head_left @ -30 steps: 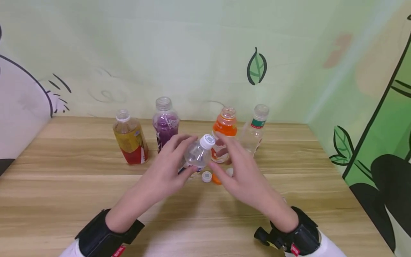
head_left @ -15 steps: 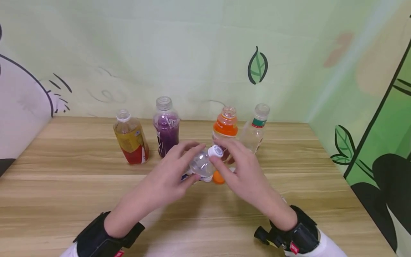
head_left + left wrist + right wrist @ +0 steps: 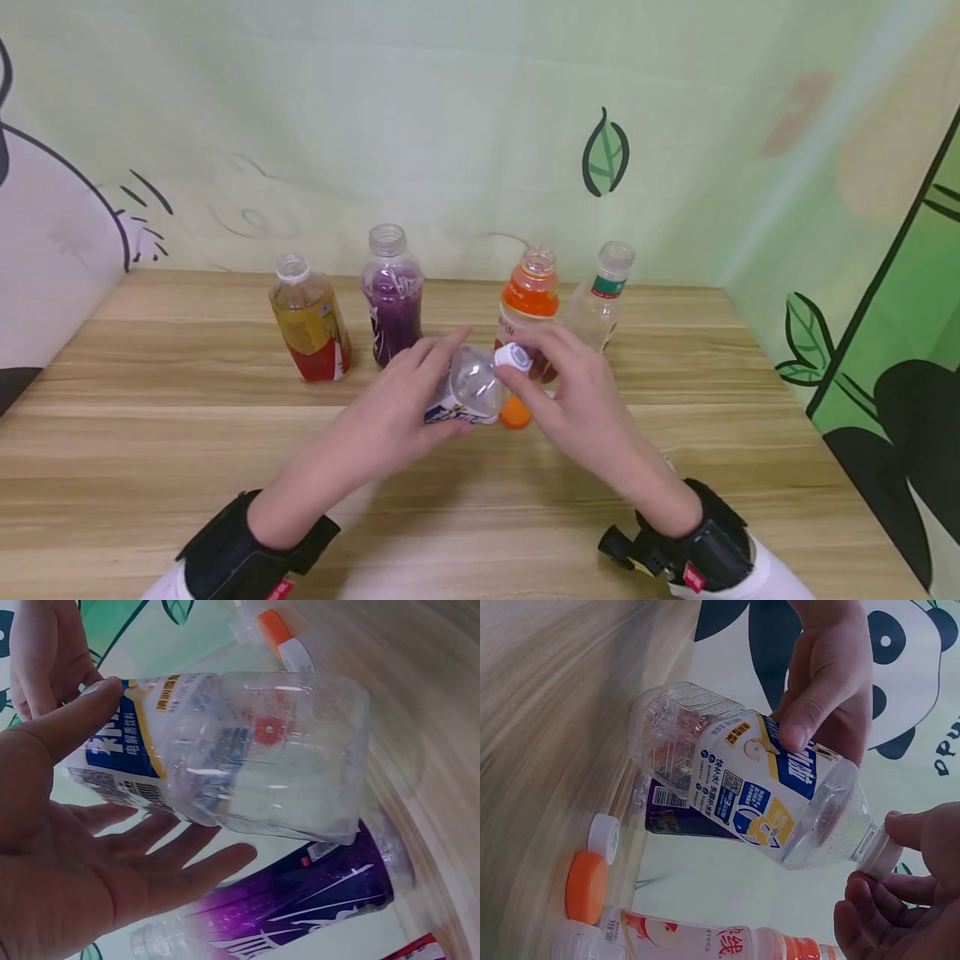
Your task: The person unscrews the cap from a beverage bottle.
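Note:
Between the two hands a clear plastic bottle (image 3: pixel 477 382) with a white, blue and yellow label is tilted to the right. Its base is close over the table in the right wrist view. My left hand (image 3: pixel 393 396) grips it round the label, thumb on one side and fingers on the other. A white cap (image 3: pixel 880 852) sits on its neck. Thumb and fingers of my right hand (image 3: pixel 577 387) pinch that cap. No liquid shows inside the bottle.
Behind the hands stand several uncapped bottles: a yellow-and-red one (image 3: pixel 309 325), a purple one (image 3: pixel 394 308), an orange-topped one (image 3: pixel 531 293) and a clear one (image 3: pixel 597 308) with a green band. An orange cap (image 3: pixel 515 413) and a white cap (image 3: pixel 604 838) lie on the wooden table (image 3: pixel 480 517).
My right hand, earlier apart from the cap, now pinches it. The bottle has tipped over to the right and its cap end has come down toward the right hand.

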The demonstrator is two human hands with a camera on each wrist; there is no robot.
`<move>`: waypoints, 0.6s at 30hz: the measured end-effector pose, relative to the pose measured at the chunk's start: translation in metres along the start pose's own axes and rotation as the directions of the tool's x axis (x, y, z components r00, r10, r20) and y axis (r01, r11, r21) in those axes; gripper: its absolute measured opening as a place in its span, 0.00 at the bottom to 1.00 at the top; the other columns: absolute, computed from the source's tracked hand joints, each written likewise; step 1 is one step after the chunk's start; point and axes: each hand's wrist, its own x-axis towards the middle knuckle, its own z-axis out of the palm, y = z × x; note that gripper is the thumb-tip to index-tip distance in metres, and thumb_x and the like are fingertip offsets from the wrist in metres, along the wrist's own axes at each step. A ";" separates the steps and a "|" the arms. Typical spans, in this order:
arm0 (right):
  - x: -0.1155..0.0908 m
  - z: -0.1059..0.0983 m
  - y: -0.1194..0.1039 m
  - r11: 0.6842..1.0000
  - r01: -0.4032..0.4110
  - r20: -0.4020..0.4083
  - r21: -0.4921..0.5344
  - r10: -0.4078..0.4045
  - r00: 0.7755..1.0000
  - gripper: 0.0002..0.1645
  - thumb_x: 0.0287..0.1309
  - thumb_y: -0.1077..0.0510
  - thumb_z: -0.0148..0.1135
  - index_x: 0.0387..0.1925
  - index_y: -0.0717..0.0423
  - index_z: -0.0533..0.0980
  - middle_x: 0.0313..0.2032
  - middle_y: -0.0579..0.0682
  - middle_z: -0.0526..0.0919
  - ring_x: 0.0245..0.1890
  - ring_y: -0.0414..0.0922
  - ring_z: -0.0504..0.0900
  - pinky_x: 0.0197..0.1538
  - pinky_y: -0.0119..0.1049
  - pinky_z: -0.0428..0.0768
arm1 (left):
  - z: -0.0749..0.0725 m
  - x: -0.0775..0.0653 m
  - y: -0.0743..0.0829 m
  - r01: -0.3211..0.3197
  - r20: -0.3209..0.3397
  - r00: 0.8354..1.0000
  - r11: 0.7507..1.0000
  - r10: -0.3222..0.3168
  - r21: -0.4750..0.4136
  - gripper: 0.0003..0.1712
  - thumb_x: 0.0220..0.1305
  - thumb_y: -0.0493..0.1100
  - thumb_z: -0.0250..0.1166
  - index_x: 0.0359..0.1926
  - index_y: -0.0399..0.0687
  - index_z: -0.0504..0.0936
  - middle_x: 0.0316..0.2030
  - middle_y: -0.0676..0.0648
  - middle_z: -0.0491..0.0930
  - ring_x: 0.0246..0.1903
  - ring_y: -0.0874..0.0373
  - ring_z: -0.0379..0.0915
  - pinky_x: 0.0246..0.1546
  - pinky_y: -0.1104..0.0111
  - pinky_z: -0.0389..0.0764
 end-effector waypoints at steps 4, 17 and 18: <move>0.000 -0.001 0.001 1.000 -0.008 0.009 -0.011 0.008 1.000 0.20 0.58 0.59 0.71 0.51 0.58 0.78 0.38 0.41 0.77 0.32 0.40 0.74 0.32 0.28 0.75 | 0.001 0.001 -0.005 0.002 0.020 1.000 1.000 -0.001 -0.018 0.53 0.53 0.50 0.78 0.74 0.45 0.58 0.57 0.43 0.72 0.52 0.52 0.73 0.54 0.62 0.73; 0.003 -0.001 0.002 0.997 -0.083 0.000 -0.004 0.083 0.997 0.17 0.59 0.59 0.70 0.51 0.57 0.81 0.37 0.41 0.79 0.28 0.37 0.74 0.29 0.29 0.75 | 0.004 0.005 -0.009 0.024 0.018 1.000 1.000 -0.024 -0.003 0.51 0.50 0.55 0.78 0.70 0.43 0.64 0.55 0.46 0.75 0.50 0.54 0.75 0.50 0.64 0.75; 0.003 -0.002 0.002 0.995 -0.099 -0.001 0.000 0.099 0.995 0.17 0.59 0.59 0.71 0.50 0.57 0.81 0.36 0.41 0.78 0.28 0.37 0.74 0.29 0.29 0.75 | 0.004 0.005 -0.009 0.026 0.014 1.000 1.000 -0.026 0.003 0.51 0.50 0.56 0.78 0.69 0.43 0.65 0.54 0.46 0.75 0.49 0.55 0.75 0.50 0.65 0.75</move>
